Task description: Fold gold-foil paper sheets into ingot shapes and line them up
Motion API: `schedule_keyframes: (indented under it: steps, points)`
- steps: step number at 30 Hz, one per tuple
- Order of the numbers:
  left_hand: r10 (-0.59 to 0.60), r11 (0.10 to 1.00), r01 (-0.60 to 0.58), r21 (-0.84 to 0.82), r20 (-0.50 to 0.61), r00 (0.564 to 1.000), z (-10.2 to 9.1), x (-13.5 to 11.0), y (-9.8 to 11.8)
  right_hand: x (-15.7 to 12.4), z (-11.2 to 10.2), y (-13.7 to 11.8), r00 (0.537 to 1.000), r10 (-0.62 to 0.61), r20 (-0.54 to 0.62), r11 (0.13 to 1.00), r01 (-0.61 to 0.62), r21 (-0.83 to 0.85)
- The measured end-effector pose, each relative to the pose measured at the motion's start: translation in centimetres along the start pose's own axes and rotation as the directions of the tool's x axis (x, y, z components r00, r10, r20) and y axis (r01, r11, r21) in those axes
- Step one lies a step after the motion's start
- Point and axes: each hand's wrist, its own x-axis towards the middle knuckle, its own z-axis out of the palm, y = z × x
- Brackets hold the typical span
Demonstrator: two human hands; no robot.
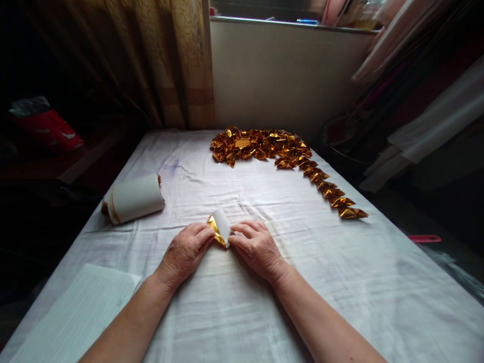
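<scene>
Between my two hands, a small sheet of gold foil paper (221, 225) with a white back stands partly folded, gold showing on its left and lower edge. My left hand (188, 250) pinches its left side, fingers closed on the gold part. My right hand (256, 246) grips the lower right edge with bent fingers, thumb against the paper. Both wrists rest near the cloth-covered table. Farther back lies a heap of folded gold foil pieces (260, 144), with a row of similar pieces (328, 190) trailing down to the right.
To the left lies a thick white roll of paper (136, 199) with gold-brown ends. A lined white sheet (81, 307) sits at the front left. The white cloth (340, 282) is wrinkled. A curtain (170, 65) hangs behind, and a pink handle (425, 238) shows past the right edge.
</scene>
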Motion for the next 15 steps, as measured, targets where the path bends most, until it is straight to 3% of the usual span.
schedule_keyframes:
  steps: [6, 15]
  points:
    - [0.017, 0.974, -0.018, 0.228, 0.009, 1.0, -0.3, -0.1, 0.7, 0.3, -0.1, -0.7, 0.997, -0.08, 0.009, 0.996, 0.08, 0.028]
    - [-0.134, 0.966, 0.126, 0.227, 0.021, 0.991, 0.3, -0.1, 2.0, 0.5, -0.1, -1.0, 0.993, -0.09, 0.075, 0.99, 0.081, 0.112]
